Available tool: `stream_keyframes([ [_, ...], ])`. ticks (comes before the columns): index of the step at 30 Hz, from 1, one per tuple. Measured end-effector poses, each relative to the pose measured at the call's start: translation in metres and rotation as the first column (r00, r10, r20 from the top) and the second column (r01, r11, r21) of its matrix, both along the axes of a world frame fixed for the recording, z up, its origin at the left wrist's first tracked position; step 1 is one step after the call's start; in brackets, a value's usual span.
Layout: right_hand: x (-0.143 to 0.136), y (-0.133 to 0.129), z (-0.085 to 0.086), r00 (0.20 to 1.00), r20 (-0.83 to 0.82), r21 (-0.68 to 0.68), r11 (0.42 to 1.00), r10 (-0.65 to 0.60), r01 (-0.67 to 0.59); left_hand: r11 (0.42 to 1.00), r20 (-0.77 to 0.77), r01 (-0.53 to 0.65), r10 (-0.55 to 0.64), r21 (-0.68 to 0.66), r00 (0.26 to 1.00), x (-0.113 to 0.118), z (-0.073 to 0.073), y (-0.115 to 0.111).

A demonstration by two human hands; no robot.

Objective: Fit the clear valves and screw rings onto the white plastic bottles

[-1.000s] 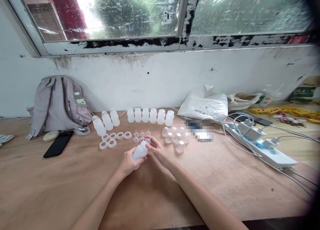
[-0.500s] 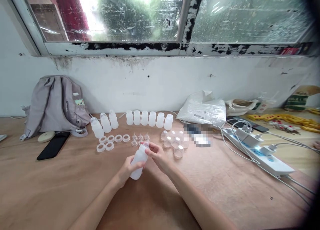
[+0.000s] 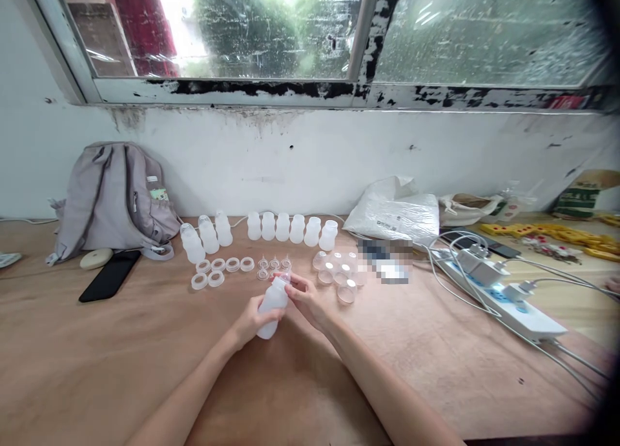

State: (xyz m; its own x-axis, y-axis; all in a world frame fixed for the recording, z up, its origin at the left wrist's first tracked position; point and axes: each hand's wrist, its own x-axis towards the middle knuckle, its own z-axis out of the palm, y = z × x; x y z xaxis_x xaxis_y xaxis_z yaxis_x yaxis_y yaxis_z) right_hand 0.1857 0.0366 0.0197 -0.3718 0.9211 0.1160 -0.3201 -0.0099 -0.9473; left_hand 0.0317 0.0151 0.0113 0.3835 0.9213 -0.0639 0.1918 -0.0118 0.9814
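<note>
My left hand (image 3: 256,320) is wrapped round a frosted white baby bottle (image 3: 272,307), which leans with its neck up to the right. At the neck, my right hand (image 3: 306,299) pinches a clear bottle nipple (image 3: 285,276); fingers partly hide where the two meet. Just behind stand several more clear nipples (image 3: 274,264) in rows. White collar rings (image 3: 216,278) lie flat to the left. To the right are several clear dome caps (image 3: 345,292). A row of open bottles (image 3: 297,228) stands along the back, and three capped bottles (image 3: 208,234) stand farther left.
A grey backpack (image 3: 113,201) leans on the wall at the left, with a black phone (image 3: 109,277) before it. A white plastic bag (image 3: 394,210) lies at the back right. The power strip (image 3: 513,307) with plugged-in chargers and loose cables crosses the right side.
The bottle has become slightly more upright and its neck shows closer to my right fingers. Both hands keep their hold. The whole view has shifted a little.
</note>
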Motion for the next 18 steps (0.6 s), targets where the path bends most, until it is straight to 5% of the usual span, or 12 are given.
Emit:
stream_keyframes([
  [3,0.001,-0.002,0.005,0.997,-0.045,-0.019,0.998,0.058,-0.059,0.979,0.151,0.128,-0.104,-0.158,0.983,0.001,-0.003,0.0],
  [6,0.001,-0.005,0.009,1.0,-0.007,0.037,0.999,0.018,-0.018,0.996,-0.001,-0.02,0.021,0.089,1.0,0.001,-0.003,0.0],
  [9,-0.001,-0.008,0.011,0.998,0.05,0.12,0.992,-0.035,0.029,0.922,-0.15,-0.09,0.156,0.377,0.976,0.001,0.002,-0.002],
  [18,-0.007,-0.006,0.011,0.984,0.171,0.262,0.965,-0.056,0.01,0.744,-0.23,-0.117,0.346,0.658,0.909,-0.004,-0.006,-0.003],
])
